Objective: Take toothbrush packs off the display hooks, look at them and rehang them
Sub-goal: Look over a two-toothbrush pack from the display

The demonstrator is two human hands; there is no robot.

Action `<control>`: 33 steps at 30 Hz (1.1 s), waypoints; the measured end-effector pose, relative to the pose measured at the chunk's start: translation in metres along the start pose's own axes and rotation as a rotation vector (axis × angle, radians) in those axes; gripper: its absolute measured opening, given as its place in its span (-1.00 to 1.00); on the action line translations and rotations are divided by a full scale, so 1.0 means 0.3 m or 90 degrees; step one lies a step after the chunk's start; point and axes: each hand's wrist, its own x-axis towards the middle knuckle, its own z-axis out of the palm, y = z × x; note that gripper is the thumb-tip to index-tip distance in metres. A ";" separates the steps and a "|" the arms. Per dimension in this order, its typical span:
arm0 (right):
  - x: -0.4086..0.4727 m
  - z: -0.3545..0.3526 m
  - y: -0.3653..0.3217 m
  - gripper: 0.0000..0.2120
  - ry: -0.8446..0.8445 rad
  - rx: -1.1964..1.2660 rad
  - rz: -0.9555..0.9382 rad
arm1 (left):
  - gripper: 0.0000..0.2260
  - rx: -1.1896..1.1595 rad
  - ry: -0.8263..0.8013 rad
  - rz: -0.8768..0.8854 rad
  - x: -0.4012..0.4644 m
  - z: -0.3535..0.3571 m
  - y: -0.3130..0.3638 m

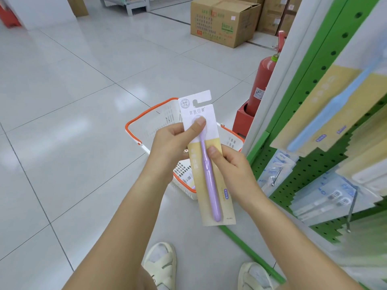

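I hold a toothbrush pack [209, 185] upright in front of me, a white and pale yellow card with a purple brush under clear plastic. My left hand [173, 147] pinches its upper part, thumb pressed on the brush head. My right hand [232, 170] grips the right edge at mid-height, thumb on the front. A second white card with a hang slot [201, 99] shows behind the top. More packs with blue brushes [326, 114] hang on the green pegboard [310, 170] at my right.
A white and orange shopping basket [150, 120] stands on the tiled floor behind the pack. A red fire extinguisher [261, 86] sits beside the shelf end. Cardboard boxes [224, 19] are stacked farther back. Bluish packets [322, 195] hang lower on the pegboard. My feet are below.
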 end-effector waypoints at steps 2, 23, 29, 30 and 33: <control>-0.001 -0.003 -0.006 -0.65 -0.010 0.038 0.021 | -0.70 -0.011 -0.006 0.000 0.000 -0.001 0.006; -0.020 -0.071 -0.014 -0.84 -0.213 0.013 0.161 | -0.76 0.013 -0.054 0.040 0.021 -0.073 0.019; -0.018 -0.074 -0.016 -0.66 -0.218 0.070 0.182 | -0.77 -0.008 -0.029 0.042 0.031 -0.075 0.009; -0.014 -0.078 -0.014 -0.60 -0.233 0.080 0.187 | -0.77 -0.012 -0.021 0.043 0.035 -0.077 0.007; -0.007 -0.090 -0.010 -0.48 -0.267 0.096 0.195 | -0.76 -0.033 0.009 0.043 0.040 -0.081 0.006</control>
